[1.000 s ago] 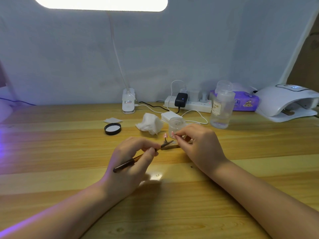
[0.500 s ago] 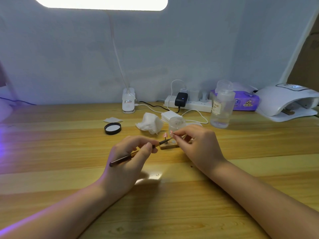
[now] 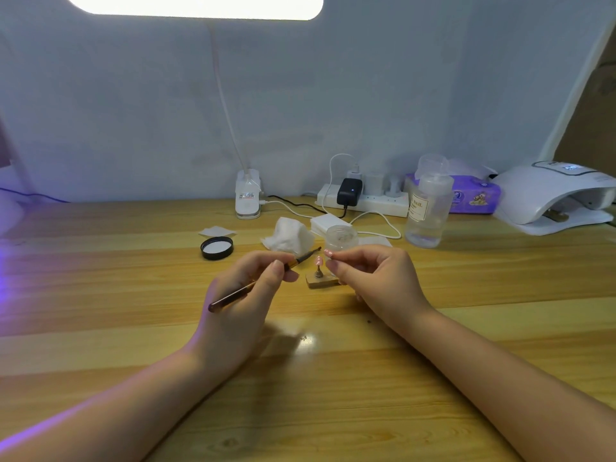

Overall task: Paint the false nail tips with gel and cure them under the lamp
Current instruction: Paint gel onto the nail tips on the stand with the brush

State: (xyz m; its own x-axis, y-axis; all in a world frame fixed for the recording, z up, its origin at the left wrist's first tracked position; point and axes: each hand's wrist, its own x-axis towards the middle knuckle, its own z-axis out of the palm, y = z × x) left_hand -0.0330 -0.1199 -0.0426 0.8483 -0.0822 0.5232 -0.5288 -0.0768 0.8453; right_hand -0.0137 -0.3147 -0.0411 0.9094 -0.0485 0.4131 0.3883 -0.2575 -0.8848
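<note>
My left hand (image 3: 246,288) pinches the gel brush (image 3: 266,278), bristles aimed at the pink nail tip (image 3: 318,261) standing on its small wooden stand (image 3: 321,281) on the pale wooden desk (image 3: 133,328). My right hand (image 3: 373,278) is curled just beside the stand; whether it grips anything I cannot tell. The white curing lamp (image 3: 553,198) sits at the desk's far right, against a blue-grey wall (image 3: 133,111), under a bright desk light (image 3: 193,6).
</note>
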